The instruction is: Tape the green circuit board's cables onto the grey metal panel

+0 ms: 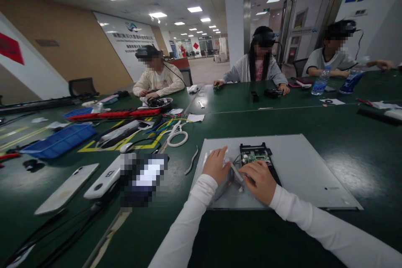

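A grey flat panel (pixel 301 163) lies face down on the dark green table in front of me. A black housing with a green circuit board (pixel 256 157) sits on it. My left hand (pixel 216 165) rests on the panel left of the board, fingers curled over white and clear bits. My right hand (pixel 259 180) lies just below the board, fingers bent down onto the wires or a flat cable (pixel 236 173) between my hands. What the fingers grip is hidden.
Left of the panel lie a phone (pixel 67 188), a white remote-like device (pixel 105 180), a coiled white cable (pixel 177 136) and a blue tray (pixel 59 140). Three people sit across the table. Water bottles (pixel 320 81) stand at the far right.
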